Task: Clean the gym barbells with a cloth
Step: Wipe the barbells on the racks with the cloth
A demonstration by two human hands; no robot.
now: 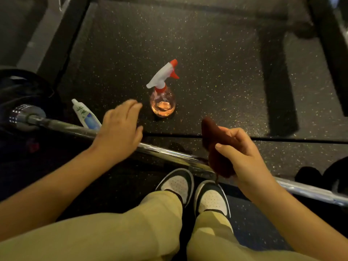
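**Figure: Hands poised over a barbell shaft, cloth ready**

At the left edge of the floor, a dark weight plate (24,87) sits on the chrome sleeve (24,114) of the barbell (169,153). The smooth, reflective steel shaft runs with its long axis slanting from that sleeve down toward the right edge of the floor. It passes in front of the person's shoes (178,183). A soft white-and-blue tube (85,115) lies on the floor just beyond the shaft.

The left hand (120,132) is spread palm-down above the shaft, with its fingers straight, slightly apart and holding nothing. Whether the palm touches the steel cannot be told. Its blurred fingertips point toward the spray bottle (162,102), which stands upright just ahead and to the right of them. The bottle is clear rounded plastic holding pinkish liquid, with a white-and-red trigger head. The left hand is nearer to the bottle than the right hand is.

Further right, the right hand (243,157) pinches a dark red-brown cloth (216,147) between thumb and curled fingers. The soft, bunched fabric hangs across the shaft, though contact with it is uncertain.

The floor (207,72) is black speckled rubber. Judging by the layout, wiping would run along the shaft's axis, and the left hand seems placed either to take the bottle or to steady the bar.
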